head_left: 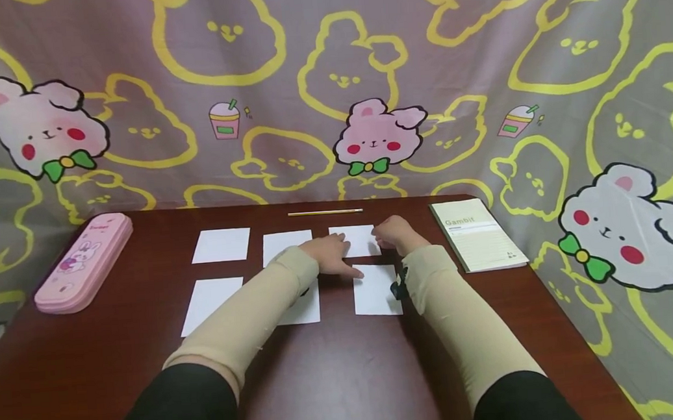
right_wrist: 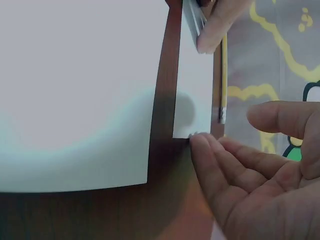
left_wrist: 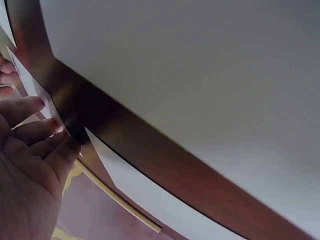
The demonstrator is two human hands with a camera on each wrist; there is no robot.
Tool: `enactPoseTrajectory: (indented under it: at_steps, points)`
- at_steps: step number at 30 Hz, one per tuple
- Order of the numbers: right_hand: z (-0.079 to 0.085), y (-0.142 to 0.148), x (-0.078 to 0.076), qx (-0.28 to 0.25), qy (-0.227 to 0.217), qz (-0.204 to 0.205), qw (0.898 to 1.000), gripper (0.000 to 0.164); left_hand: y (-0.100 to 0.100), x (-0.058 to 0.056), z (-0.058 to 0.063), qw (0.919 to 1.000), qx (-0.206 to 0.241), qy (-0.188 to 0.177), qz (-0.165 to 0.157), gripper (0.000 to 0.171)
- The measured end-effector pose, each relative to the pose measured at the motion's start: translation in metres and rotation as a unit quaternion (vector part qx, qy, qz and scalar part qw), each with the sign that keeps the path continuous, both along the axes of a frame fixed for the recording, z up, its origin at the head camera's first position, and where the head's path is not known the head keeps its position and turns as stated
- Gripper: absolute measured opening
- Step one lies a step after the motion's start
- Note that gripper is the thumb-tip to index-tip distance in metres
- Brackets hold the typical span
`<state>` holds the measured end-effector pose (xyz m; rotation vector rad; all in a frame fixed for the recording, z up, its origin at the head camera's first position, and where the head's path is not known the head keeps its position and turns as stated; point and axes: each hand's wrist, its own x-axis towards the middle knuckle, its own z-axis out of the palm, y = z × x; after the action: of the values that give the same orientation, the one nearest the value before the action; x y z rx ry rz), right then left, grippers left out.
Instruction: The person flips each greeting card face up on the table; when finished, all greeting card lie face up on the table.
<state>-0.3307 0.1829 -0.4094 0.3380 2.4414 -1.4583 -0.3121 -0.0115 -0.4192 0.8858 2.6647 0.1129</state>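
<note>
Several white paper sheets lie in two rows on the brown table. At the back right sheet [head_left: 360, 241], my left hand [head_left: 330, 256] touches the left edge with extended fingers. On the opposite side, the fingertips of my right hand [head_left: 398, 234] rest against the sheet's right edge. The right wrist view shows those fingers lightly bent at the edge, with the thumb held apart. Beneath the left thumb is the near edge of the back row's gap, beside the front right sheet [head_left: 375, 292]. My left forearm partly covers the back middle sheet [head_left: 280, 243] and the front middle sheet [head_left: 305, 310].
A pencil [head_left: 325, 212] lies behind the sheets. To the right is a notebook [head_left: 479, 234], to the left a pink pencil case [head_left: 85, 263]. Two more sheets, one back left [head_left: 220, 245] and one front left [head_left: 208, 302], lie nearby. A patterned curtain [head_left: 282, 109] hangs behind the table.
</note>
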Motion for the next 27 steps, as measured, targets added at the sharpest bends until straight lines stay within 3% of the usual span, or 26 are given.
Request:
enactPoseTrajectory:
  at_steps: [4, 10, 15, 20, 24, 27]
  points:
    - [-0.004, 0.004, 0.001, -0.048, -0.018, -0.031, 0.998, 0.018, 0.000, -0.001, -0.002, 0.9998, 0.013, -0.011, 0.004, 0.100]
    - [-0.015, 0.010, 0.001, -0.151, -0.005, -0.069, 0.986, 0.018, -0.004, 0.000, 0.002, 0.9988, 0.034, -0.031, 0.017, 0.093]
    - [-0.019, 0.011, 0.003, -0.145, -0.007, -0.043, 0.988, 0.021, -0.009, -0.003, 0.000, 0.9982, 0.053, -0.021, -0.014, 0.081]
    - [-0.013, 0.015, 0.002, -0.150, 0.015, -0.028, 0.988, 0.022, -0.019, -0.008, -0.001, 0.9966, 0.076, -0.008, -0.030, 0.075]
    - [-0.005, 0.027, 0.000, -0.185, 0.023, -0.043, 0.981, 0.020, -0.028, -0.010, 0.002, 0.9956, 0.091, 0.001, -0.022, 0.076]
    - [-0.001, 0.036, -0.002, -0.221, 0.012, -0.067, 0.973, 0.014, -0.034, -0.011, 0.003, 0.9950, 0.095, 0.032, -0.008, 0.067]
